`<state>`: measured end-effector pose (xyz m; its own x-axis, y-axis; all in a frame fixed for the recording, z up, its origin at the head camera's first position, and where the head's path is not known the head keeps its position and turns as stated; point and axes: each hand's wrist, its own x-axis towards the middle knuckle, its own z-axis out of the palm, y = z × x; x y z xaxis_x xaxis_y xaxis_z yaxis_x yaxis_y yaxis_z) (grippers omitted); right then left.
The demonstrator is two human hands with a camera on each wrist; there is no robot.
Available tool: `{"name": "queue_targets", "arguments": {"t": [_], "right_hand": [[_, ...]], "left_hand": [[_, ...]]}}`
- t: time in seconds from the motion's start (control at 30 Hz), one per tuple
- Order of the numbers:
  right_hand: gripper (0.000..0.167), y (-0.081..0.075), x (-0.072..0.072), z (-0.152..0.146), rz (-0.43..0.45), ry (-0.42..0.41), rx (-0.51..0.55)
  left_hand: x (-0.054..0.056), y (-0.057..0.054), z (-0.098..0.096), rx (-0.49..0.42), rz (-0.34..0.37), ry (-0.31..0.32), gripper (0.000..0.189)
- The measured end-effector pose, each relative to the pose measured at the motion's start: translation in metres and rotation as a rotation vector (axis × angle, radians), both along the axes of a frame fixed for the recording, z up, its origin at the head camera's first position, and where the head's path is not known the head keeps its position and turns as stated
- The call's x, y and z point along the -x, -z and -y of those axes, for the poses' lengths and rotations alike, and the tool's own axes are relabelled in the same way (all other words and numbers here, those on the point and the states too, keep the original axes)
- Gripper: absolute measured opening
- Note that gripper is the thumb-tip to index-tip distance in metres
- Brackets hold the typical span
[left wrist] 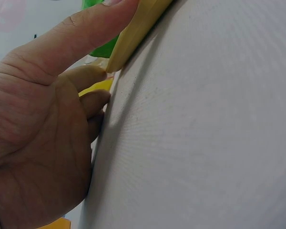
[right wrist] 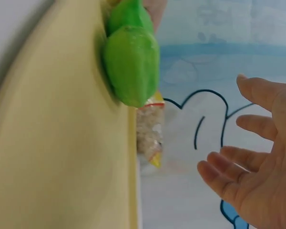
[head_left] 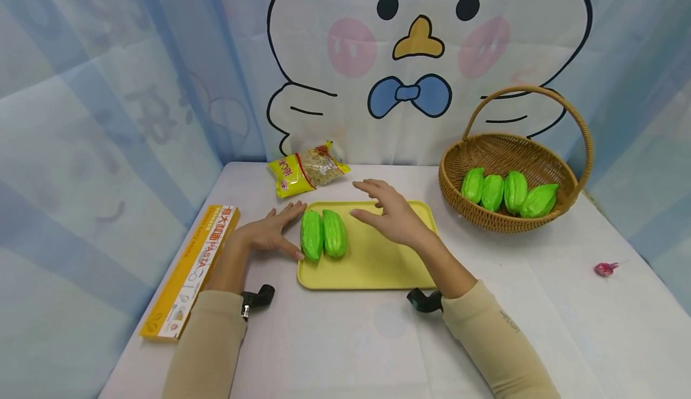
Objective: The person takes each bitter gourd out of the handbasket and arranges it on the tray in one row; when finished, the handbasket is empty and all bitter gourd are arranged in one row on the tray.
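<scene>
Two green ribbed star fruits, a left one and a right one, lie side by side at the left end of a yellow tray. My left hand is beside the tray's left edge, fingers spread, thumb right at the rim by the left star fruit. In the left wrist view, the thumb extends along the tray edge. Over the tray hovers my right hand, its fingers loosely extended and nothing in its grasp. The right wrist view shows that hand's palm apart from the star fruit.
A wicker basket with a tall handle stands at the back right, holding several more star fruits. Behind the tray lies a yellow snack bag. A pasta box is on the left; a small red item sits far right.
</scene>
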<state>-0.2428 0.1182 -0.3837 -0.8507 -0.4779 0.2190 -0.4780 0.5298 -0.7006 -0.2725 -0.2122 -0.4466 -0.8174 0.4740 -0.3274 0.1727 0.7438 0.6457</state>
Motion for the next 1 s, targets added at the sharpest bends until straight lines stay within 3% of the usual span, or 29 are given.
{"name": "queue_targets", "arguments": {"t": [0.47, 1.0], "right_hand": [[0.058, -0.029, 0.005, -0.044, -0.127, 0.108, 0.034], [0.059, -0.04, 0.013, -0.08, -0.14, 0.252, 0.097]], "left_hand": [[-0.001, -0.001, -0.001, 0.014, -0.007, 0.004, 0.136], [-0.001, 0.0, 0.0, 0.01, -0.017, 0.003, 0.136]]}}
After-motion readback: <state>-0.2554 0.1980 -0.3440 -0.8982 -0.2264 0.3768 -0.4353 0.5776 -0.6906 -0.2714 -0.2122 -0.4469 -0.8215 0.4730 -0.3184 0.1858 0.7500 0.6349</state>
